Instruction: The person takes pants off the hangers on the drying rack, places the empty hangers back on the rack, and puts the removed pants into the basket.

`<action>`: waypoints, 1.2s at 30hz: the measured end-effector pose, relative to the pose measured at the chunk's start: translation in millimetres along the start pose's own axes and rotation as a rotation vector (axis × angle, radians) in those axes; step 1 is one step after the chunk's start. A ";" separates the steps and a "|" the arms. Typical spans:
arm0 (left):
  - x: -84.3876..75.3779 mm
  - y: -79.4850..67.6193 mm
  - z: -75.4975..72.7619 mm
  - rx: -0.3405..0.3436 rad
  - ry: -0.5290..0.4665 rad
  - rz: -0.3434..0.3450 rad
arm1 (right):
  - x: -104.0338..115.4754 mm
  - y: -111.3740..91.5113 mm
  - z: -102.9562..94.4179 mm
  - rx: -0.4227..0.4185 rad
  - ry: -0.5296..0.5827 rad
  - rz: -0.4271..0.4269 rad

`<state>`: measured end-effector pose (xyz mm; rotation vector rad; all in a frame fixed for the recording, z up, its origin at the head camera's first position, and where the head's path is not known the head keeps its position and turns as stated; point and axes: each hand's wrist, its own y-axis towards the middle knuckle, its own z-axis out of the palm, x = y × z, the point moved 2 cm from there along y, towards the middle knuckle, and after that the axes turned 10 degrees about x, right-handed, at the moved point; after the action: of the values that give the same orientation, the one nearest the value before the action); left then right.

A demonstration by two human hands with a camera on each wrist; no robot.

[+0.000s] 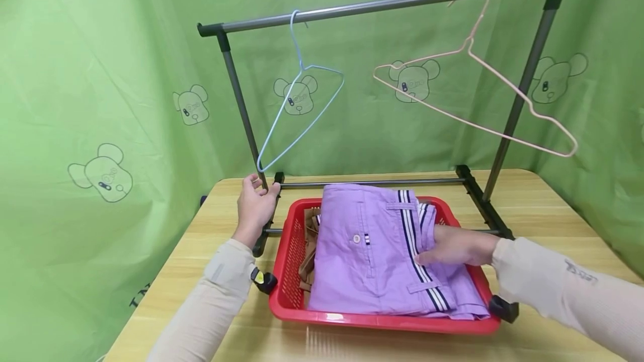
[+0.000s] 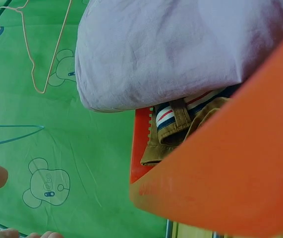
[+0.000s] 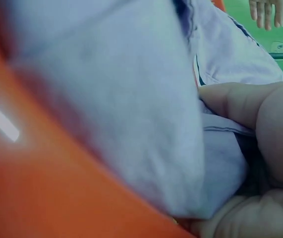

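Note:
Folded purple trousers (image 1: 362, 250) lie across the red basket (image 1: 289, 314), their striped waistband toward the right side. My right hand (image 1: 458, 244) grips them at the waistband, thumb on top; in the right wrist view the thumb (image 3: 240, 101) and the curled fingers lie on either side of the cloth. My left hand (image 1: 255, 205) is held up left of the basket with loose fingers and nothing in it. Just above its fingertips is the lower corner of a blue hanger (image 1: 282, 106); whether they touch cannot be told. Brown clothing (image 2: 173, 126) with a striped band lies under the trousers.
Behind the basket stands a garment rack with a grey top rail (image 1: 382, 4). From its right part hangs a pink hanger (image 1: 473, 123). The rack's dark feet (image 1: 483, 205) rest on the wooden table (image 1: 201, 250). A green curtain (image 1: 151, 127) surrounds the table.

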<state>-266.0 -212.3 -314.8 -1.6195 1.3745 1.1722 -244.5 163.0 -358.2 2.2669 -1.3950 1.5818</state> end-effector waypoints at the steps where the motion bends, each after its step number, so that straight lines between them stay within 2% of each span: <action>1: 0.3 0.0 0.6 0.018 0.010 -0.006 | 0.3 0.0 0.5 -0.006 -0.009 0.018; 5: 3.2 -0.7 3.3 0.147 0.050 -0.044 | 3.3 0.1 3.2 -0.010 -0.042 0.083; 9: 6.8 -1.2 7.0 0.305 0.083 -0.062 | 7.4 -0.2 3.6 -0.021 -0.131 0.087; 13: 7.8 -1.7 10.0 0.390 0.115 -0.053 | 10.5 -0.4 3.9 -0.027 -0.203 0.108; 17: 8.1 -2.1 10.7 0.410 0.132 -0.053 | 12.0 -0.5 4.5 -0.018 -0.275 0.139; 21: 7.8 -2.9 9.4 0.422 0.127 -0.056 | 12.1 -1.5 4.1 -0.015 -0.401 0.136; 30: 9.4 -3.2 5.2 0.435 0.168 -0.046 | 12.1 1.6 9.7 0.012 -0.750 0.067; 36: 13.8 -1.6 4.5 0.458 0.223 -0.062 | 5.5 4.2 8.7 0.016 -0.832 0.096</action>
<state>-265.0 -212.6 -329.3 -1.4718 1.5808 0.5921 -240.6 152.7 -359.9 3.0678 -1.6191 0.6303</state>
